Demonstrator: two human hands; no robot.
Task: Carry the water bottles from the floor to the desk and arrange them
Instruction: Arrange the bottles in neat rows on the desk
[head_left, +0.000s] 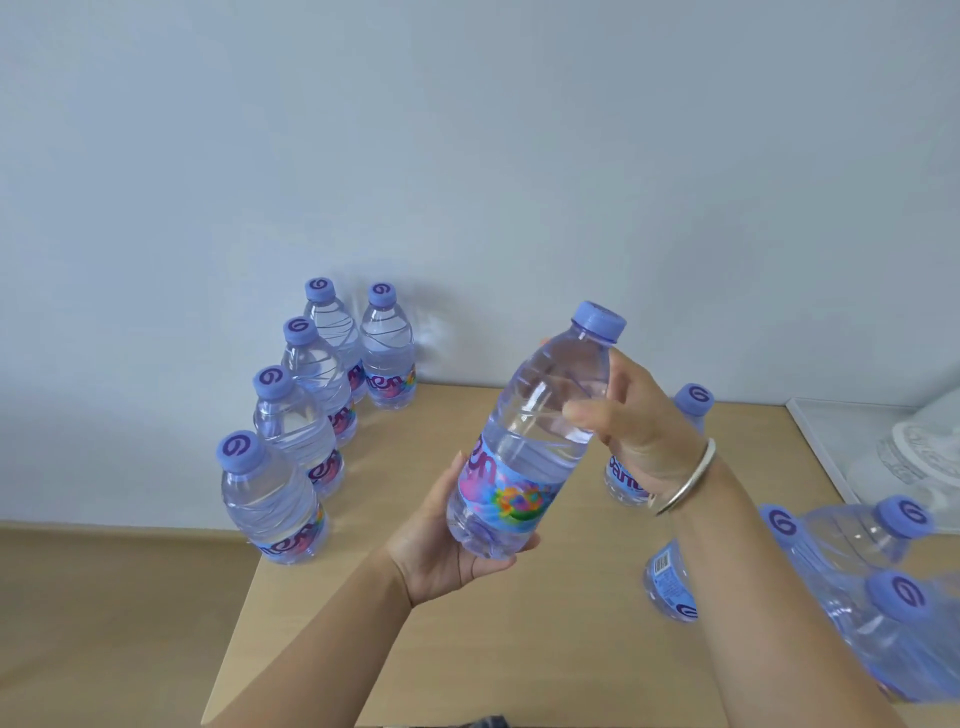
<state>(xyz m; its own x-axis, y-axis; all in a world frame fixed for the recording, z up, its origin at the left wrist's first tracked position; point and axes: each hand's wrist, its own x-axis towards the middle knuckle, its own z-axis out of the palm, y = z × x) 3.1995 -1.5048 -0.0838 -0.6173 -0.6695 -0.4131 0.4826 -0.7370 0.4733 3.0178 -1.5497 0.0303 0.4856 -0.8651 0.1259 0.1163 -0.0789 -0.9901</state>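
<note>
Five bottles (291, 447) along desk (519, 649); one bottle (524, 447) between both hands.

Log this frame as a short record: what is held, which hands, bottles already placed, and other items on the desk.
held item: water bottle, tilted, above the desk
left hand: grips the bottle's base
right hand: grips its upper part; bracelet on wrist
placed bottles: five upright along the desk's left edge, nearest, farthest pair by the wall
right side: more bottles, partly hidden, count unclear
other: white tray at right edge
</note>
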